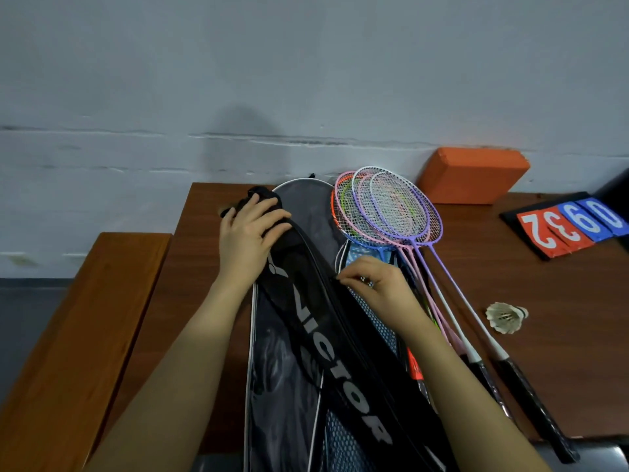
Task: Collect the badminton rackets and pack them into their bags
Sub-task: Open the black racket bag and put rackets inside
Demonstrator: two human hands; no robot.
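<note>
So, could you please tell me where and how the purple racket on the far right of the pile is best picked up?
Grip the purple racket by its black handle, coming from the right. The handle lies outermost on the table, nearest the edge, with bare wood beside it, while its head overlaps the other rackets near the wall. Both hands are busy: the left hand holds the black bag, the right hand pinches its zipper.

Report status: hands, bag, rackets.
Left hand grips black Victor racket bag top. Right hand pinches its zipper. Coloured rackets unpacked alongside.

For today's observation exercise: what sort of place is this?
Probably a sports hall's side table: loose badminton rackets, a feather shuttlecock and a flip scoreboard lie on it, beside a black Victor racket bag.
</note>
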